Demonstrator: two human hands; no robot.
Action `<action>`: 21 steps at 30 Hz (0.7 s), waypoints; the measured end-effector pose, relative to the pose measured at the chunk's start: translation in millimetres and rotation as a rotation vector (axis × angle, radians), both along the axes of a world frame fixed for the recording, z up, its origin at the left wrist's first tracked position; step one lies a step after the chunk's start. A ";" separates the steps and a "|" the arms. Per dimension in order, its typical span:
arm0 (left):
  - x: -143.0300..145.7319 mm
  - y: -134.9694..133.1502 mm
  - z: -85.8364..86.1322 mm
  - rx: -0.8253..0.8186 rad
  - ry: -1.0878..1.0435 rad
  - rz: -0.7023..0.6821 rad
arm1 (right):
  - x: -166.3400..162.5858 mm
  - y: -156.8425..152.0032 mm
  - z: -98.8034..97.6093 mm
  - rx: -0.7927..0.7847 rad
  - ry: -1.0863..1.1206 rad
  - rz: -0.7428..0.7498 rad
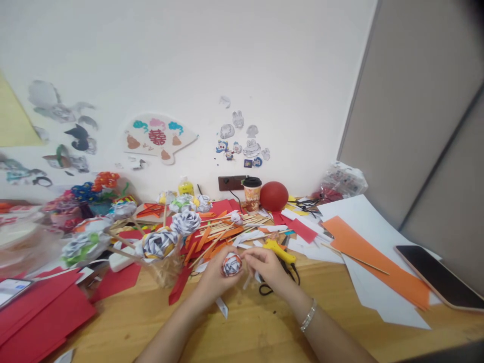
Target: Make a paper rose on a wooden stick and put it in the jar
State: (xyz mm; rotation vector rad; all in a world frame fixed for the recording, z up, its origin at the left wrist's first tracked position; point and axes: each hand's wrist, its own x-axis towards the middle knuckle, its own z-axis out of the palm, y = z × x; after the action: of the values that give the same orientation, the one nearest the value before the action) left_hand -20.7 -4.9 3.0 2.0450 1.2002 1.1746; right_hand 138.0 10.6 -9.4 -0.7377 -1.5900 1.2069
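Observation:
My left hand [215,275] is wrapped round a paper flower [232,264] with white folded petals and some orange at its edge. Its stem, if any, is hidden. Close beside the flower, my right hand [269,267] has thumb and finger pinched together at its right side; what the pinch holds is too small to make out. Just behind the right hand lies a yellow glue gun [280,250] with a black cord. A cup of finished paper roses [159,243] stands left of my left hand. Below the hands is a white paper scrap [222,307].
Wooden sticks [227,227] and orange and red strips lie behind my hands. Red sheets [45,312] cover the left; an orange sheet [378,262], white paper and a phone [440,275] lie right. A lidded paper cup [252,195] and red balloon [274,196] stand by the wall.

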 end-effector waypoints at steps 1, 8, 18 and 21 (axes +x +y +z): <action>0.3 0.4 -1.3 0.009 0.006 -0.005 | 0.5 0.7 -0.3 0.028 -0.013 -0.027; 0.7 1.4 -6.2 0.014 0.046 -0.048 | 2.1 3.5 -2.6 0.097 -0.044 -0.124; 1.2 -2.1 -2.5 0.019 0.046 -0.070 | 3.0 0.8 1.9 0.138 -0.068 -0.125; 1.0 -3.0 -0.9 0.013 0.051 -0.065 | 2.8 -0.1 3.2 0.143 -0.070 -0.109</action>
State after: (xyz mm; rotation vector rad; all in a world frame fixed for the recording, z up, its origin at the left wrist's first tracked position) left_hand -19.7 -8.0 2.1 2.1187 1.1433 1.1089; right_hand 140.8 10.6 -6.1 -0.7704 -1.6531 0.9878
